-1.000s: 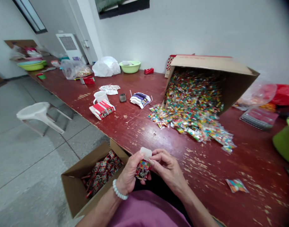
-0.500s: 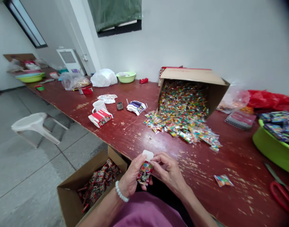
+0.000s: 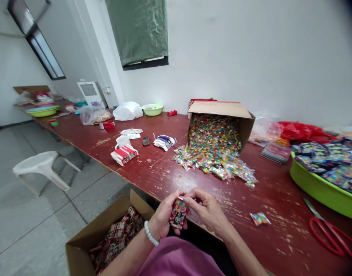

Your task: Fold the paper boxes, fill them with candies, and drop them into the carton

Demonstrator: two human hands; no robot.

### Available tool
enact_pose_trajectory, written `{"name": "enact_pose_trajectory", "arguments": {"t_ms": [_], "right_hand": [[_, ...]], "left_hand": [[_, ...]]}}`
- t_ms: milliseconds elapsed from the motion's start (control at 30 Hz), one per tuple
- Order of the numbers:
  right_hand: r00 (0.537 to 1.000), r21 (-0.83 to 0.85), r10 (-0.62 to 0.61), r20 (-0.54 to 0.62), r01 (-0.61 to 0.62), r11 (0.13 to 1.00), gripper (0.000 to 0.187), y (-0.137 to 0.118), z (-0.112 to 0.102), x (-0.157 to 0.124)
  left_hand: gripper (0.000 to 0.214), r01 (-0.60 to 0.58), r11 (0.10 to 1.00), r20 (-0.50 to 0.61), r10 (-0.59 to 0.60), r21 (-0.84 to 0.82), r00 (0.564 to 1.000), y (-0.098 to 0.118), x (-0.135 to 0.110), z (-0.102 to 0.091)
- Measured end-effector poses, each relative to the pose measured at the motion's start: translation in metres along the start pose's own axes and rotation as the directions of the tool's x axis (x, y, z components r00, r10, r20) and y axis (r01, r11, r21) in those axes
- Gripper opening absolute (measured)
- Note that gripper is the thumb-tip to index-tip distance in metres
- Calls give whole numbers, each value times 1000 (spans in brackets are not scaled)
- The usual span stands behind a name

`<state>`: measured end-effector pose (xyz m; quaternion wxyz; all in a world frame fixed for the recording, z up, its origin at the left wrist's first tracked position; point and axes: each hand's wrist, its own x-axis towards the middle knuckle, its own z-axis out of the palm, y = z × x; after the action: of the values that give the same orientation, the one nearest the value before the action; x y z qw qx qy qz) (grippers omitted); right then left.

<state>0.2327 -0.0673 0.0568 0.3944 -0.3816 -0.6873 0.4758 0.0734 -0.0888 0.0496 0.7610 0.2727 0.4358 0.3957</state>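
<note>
Where the two hands meet at the near table edge, item one: a printed packet (image 3: 178,215), upright, clamped low between thumb and fingers of the left hand (image 3: 162,219), its top edge pinched by thumb and forefinger of the right hand (image 3: 208,209). Change noted: the white tab that stood clear above the packet half a second ago no longer shows. The right fingertips now close over that spot, so the top looks folded or pressed down and the sealing seems nearly done. Below-left of the grip: an open carton (image 3: 83,251) holding similar packets. Right of the grip: one stray sachet (image 3: 259,218) on the table (image 3: 164,172), and red scissors (image 3: 329,234) farther right. Beyond the grip: a heap of bright sachets (image 3: 216,163) spilling from a tipped box (image 3: 222,109). Far right: a green basin (image 3: 316,188) of dark packs. Beyond-left: a white cup (image 3: 122,141).
</note>
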Motion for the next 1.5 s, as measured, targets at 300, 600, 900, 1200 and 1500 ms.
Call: {"name": "enact_pose_trajectory", "arguments": {"t_ms": [300,600,900,1200,1500], "right_hand": [[977,150,182,-107,-165,975,26,5,3,1],[994,-103,-67,-87,58,993,23,-2,7,-1],[968,229,249,-37,-235,945,36,40,5,30],[994,106,106,-30,-102,989,32,58,10,46],[909,-570,-416,42,364,737,84,117,22,57]], "left_hand": [[76,-41,991,-25,45,129,999,-9,-1,11],[59,-32,983,-97,50,180,994,3,3,5],[61,58,992,-131,-44,111,990,0,39,-11],[52,86,993,-86,-94,-84,992,4,68,-33],[26,-271,943,-323,200,-193,925,18,74,-26]]}}
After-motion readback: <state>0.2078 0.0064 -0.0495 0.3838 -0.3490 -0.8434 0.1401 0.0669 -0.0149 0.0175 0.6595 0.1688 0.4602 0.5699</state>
